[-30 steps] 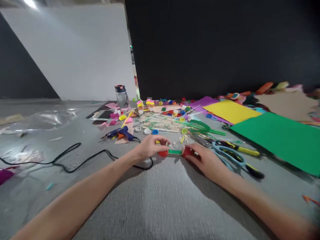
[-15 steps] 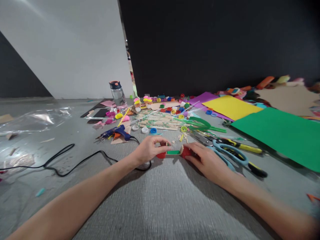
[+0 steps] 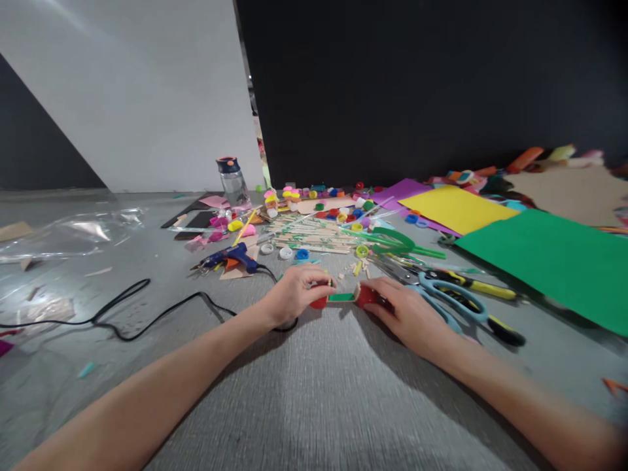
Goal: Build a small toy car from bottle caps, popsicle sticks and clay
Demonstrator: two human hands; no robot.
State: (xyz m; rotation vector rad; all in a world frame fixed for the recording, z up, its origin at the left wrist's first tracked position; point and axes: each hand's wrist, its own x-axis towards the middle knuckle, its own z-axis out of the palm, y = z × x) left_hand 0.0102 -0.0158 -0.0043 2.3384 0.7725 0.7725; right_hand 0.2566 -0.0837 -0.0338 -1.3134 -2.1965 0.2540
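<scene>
A green strip (image 3: 341,297) — red pieces (image 3: 364,297) at both ends — spans the hands (image 3: 296,292).

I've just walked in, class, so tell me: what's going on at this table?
A person is holding a small craft piece with both bare hands. The left hand grips a red end, and the right hand holds another red part, with a green strip between them. A blue glue gun lies beyond the left forearm, light-blue-handled scissors lie beside the right hand, and wooden sticks are spread out farther back.
</scene>
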